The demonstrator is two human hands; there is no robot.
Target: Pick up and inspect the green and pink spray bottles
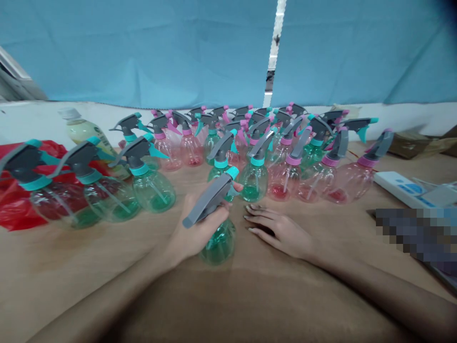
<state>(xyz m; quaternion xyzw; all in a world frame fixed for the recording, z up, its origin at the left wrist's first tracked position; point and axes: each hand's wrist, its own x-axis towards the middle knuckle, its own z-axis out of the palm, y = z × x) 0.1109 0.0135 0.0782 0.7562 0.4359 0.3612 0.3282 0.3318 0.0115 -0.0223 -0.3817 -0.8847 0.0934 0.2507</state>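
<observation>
My left hand is wrapped round the neck of a green spray bottle that stands on the brown table. Its grey trigger head with a teal collar juts out above my fingers, nozzle toward the upper right. My right hand lies just right of the bottle, fingers stretched flat on the table, holding nothing. Behind both hands stand several green and pink spray bottles with grey triggers.
Three green spray bottles stand at the left in front of a red plastic bag. A drink bottle stands behind them. A white box lies at the right edge. Blue sheeting hangs behind the table.
</observation>
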